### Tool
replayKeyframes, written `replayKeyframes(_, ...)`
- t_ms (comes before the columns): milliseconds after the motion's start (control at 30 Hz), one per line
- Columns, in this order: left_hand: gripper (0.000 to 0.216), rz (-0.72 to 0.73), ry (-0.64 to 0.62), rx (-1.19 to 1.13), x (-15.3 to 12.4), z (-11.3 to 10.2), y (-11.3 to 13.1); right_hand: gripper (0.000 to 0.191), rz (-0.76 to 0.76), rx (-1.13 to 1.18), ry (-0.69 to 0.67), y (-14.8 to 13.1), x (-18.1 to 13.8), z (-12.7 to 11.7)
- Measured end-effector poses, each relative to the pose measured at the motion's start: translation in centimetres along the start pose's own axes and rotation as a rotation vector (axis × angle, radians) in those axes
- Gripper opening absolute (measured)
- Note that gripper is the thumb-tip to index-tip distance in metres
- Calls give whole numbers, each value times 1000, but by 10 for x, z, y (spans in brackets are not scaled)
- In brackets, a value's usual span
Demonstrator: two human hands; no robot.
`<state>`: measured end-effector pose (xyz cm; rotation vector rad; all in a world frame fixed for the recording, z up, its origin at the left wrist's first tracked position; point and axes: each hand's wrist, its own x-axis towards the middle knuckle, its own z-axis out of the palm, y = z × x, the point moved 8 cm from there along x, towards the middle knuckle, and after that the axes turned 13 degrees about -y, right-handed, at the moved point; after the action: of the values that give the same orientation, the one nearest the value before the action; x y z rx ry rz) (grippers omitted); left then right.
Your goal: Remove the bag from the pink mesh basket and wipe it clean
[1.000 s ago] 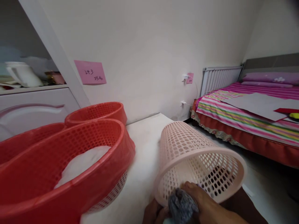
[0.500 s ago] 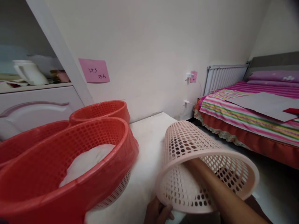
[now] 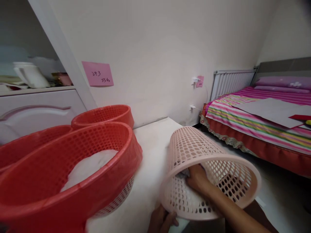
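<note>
A: Pink basket (image 3: 209,168) lying on its side at the right edge of the white table (image 3: 150,155), closed bottom pointing toward the wall, open mouth facing back toward the body. Long axis running roughly from the table's far edge down to its near right corner.

B: Hands?

A: Right hand (image 3: 198,179) reaching in through the mouth, forearm crossing the rim, fingers curled and pressed onto a bit of grey cloth (image 3: 184,173) against the basket's lower inside wall. Hard to tell whether pinching the cloth or only pressing it down. Left hand (image 3: 162,221) low at the near edge, under the basket rim, fingers bent up against the outside of the mesh, thumb side only partly in frame.

B: Which way from the fingers to the basket bottom?

A: Straight ahead, along the long axis, deeper toward the wall. Right hand the nearer of the two to the inside; left staying outside, beneath.

B: Surroundings?

A: Red baskets (image 3: 73,161) stacked on the left side of the table, near but apart from the pink one, something white (image 3: 89,166) lying in the front one. Pink note (image 3: 97,73) stuck on the wall above. Striped bed (image 3: 255,126) off beyond the table's right edge, radiator (image 3: 230,82) at its head end.
</note>
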<state>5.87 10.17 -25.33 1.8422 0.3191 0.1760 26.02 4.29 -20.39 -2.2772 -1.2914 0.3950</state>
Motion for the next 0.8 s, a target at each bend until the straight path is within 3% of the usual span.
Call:
replayKeyframes(233, 36, 30, 44, -73, -3, -5, 11, 51, -247, 7, -213, -23, -85, 32)
replayKeyframes(367, 37, 34, 63, -21, -10, -9, 24, 40, -357, 157, -234, -35, -101, 24)
replayKeyframes(533, 34, 58, 97, 4, -18, -23, 32, 35, -415, 214, -44, -40, -70, -22)
replayKeyframes(667, 32, 29, 69, -16, -16, -30, 20, 48, -295, 112, 212, -34, -16, -60)
replayKeyframes(800, 26, -16, 113, -119, -11, -29, 2, 40, -161, 131, 325, -34, 42, -63)
